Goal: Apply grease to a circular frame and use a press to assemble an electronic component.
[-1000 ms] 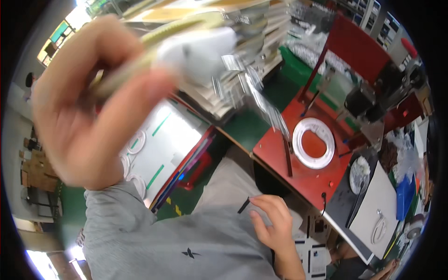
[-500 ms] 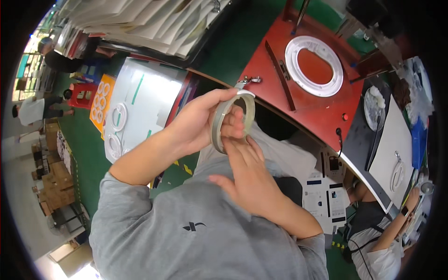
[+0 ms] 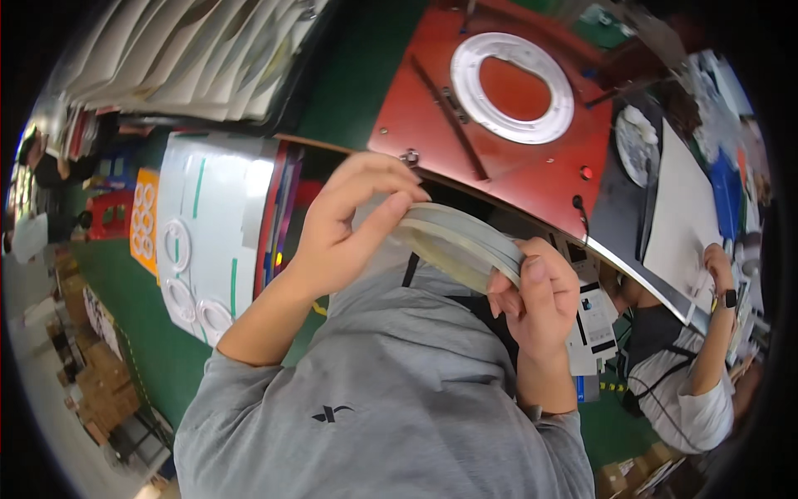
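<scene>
A greyish, pale yellow-green round ring [image 3: 462, 226] with a broad rim is held tilted in front of my body, between both hands. My left hand [image 3: 356, 218] grips its left end, thumb and fingers closed at the rim. On the opposite end, my right hand [image 3: 544, 299] is closed round the rim, the thumb lying on the outside. Beyond the ring, a white ring-shaped frame [image 3: 555, 116] with an oval opening lies on a red work board [image 3: 399, 108].
To the left, a pale sheet-topped stack [image 3: 218, 179] carries several white rings. White sheets stand in a rack [image 3: 179, 66] at the far left. A dark bar [image 3: 449, 116] and red button [image 3: 586, 172] are on the board. At right, a co-worker's arm [image 3: 706, 353] reaches to a neighbouring bench.
The ring has turned from upright to a flatter tilt and shifted right. My right hand has moved from under it to its right end and closed on it. The view has shifted too.
</scene>
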Demonstrator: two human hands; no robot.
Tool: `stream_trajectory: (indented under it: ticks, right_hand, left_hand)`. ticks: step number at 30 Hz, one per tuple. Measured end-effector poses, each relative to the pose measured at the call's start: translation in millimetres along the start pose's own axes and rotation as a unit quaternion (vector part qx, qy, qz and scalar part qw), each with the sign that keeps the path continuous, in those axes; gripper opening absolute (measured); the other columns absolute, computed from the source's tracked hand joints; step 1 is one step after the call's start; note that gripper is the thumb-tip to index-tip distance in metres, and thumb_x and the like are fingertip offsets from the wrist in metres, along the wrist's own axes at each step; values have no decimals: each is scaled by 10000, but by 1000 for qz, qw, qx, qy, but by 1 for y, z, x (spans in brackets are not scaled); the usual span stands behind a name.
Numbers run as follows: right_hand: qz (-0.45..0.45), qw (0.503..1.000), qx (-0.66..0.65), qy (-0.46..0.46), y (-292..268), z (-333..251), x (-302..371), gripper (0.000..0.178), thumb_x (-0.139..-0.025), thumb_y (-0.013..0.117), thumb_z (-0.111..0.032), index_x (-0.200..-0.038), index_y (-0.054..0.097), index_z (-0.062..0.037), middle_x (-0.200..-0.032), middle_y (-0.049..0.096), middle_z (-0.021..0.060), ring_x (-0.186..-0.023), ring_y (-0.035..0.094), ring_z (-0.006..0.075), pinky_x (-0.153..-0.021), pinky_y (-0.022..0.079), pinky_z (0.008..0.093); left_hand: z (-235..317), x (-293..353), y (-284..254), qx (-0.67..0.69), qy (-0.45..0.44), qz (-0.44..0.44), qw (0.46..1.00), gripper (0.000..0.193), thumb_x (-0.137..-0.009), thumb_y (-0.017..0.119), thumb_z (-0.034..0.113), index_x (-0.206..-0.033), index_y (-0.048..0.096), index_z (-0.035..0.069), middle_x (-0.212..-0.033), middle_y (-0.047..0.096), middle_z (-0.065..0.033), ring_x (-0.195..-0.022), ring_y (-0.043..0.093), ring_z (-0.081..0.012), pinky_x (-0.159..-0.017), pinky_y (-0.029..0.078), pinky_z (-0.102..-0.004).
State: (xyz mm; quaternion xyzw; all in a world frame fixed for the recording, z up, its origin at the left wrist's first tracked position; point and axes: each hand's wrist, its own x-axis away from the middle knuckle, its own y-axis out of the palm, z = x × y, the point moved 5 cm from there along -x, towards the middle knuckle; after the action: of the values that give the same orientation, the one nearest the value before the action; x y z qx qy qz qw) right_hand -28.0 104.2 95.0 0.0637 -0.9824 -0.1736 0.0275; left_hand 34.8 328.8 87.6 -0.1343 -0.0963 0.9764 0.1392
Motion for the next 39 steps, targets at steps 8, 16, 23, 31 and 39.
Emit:
stream_trajectory:
  ticks: [8, 16, 23, 31, 39]
  right_hand:
    - [4, 992, -122, 9, -26, -6, 6, 356, -1132, 521, -310, -1107, 605, 34, -867, 715, 118, -524, 399, 25, -465, 326, 203]
    - [-117, 987, -101, 47, -26, -20, 1, 821, -1147, 221, -557, -1214, 656, 136, -819, 670, 108, -584, 529, 95, -594, 449, 238]
    - [-165, 971, -165, 56, -14, -24, -1, 491, -1099, 549, -251, -1272, 594, 206, -787, 703, 150, -602, 670, 174, -589, 546, 286]
    - [-121, 979, -154, 54, -13, -18, -4, 653, -1136, 428, -454, -1300, 585, 159, -828, 704, 166, -636, 712, 225, -592, 582, 322]
    - [16, 961, -179, 210, -18, -16, -9, 552, -1155, 351, -393, -982, 664, 28, -660, 559, 30, -494, 537, 125, -491, 440, 259]
  left_hand:
    - [14, -10, 6, -84, 78, -113, 987, 269, -877, 752, 88, -1131, 774, 1, -1114, 770, -99, -1169, 664, -294, -1001, 498, -381]
    - [-7, -1, 27, 173, -55, -143, 973, 362, -961, 708, 9, -1310, 645, -67, -1217, 736, -177, -1137, 720, -258, -988, 568, -375]
    - [-28, 0, 40, 261, -85, -135, 952, 368, -1044, 632, 57, -1381, 579, -82, -1174, 745, -189, -1110, 735, -286, -967, 589, -384]
    - [-29, -2, 51, 281, -127, -131, 942, 350, -1075, 614, 166, -1341, 607, -62, -1048, 729, -144, -963, 721, -229, -878, 585, -356]
    - [-30, -3, 49, 234, -163, -145, 947, 400, -1082, 600, 189, -1388, 586, -69, -1082, 742, -172, -979, 727, -248, -902, 584, -375]
